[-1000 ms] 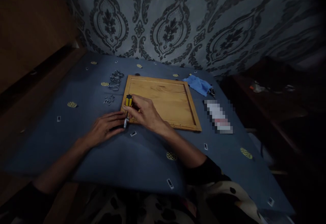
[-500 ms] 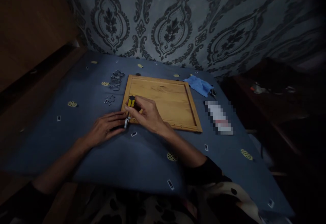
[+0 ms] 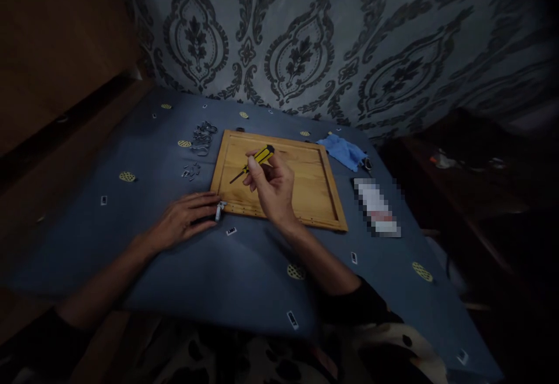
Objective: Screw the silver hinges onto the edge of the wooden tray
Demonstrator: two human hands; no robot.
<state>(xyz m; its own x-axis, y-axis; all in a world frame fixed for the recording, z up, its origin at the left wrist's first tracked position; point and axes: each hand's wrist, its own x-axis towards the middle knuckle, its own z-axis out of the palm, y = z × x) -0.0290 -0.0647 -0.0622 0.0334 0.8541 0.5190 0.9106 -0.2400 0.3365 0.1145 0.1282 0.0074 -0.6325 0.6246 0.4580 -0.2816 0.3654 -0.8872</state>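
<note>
A wooden tray-like board lies on a blue patterned cloth. My right hand is raised above the board and grips a yellow-and-black screwdriver, its tip pointing down to the left. My left hand rests on the cloth at the board's near left corner, fingertips pinched on a small metal bracket held against the board's edge.
Small screws and a pile of metal hooks lie left of the board. A blue rag sits at the board's far right corner, a blurred-out flat object to its right. A patterned wall stands behind; dark furniture on the right.
My right hand has lifted the screwdriver away from the bracket at the board's corner and swung it up over the board. My left hand has stayed on the bracket.
</note>
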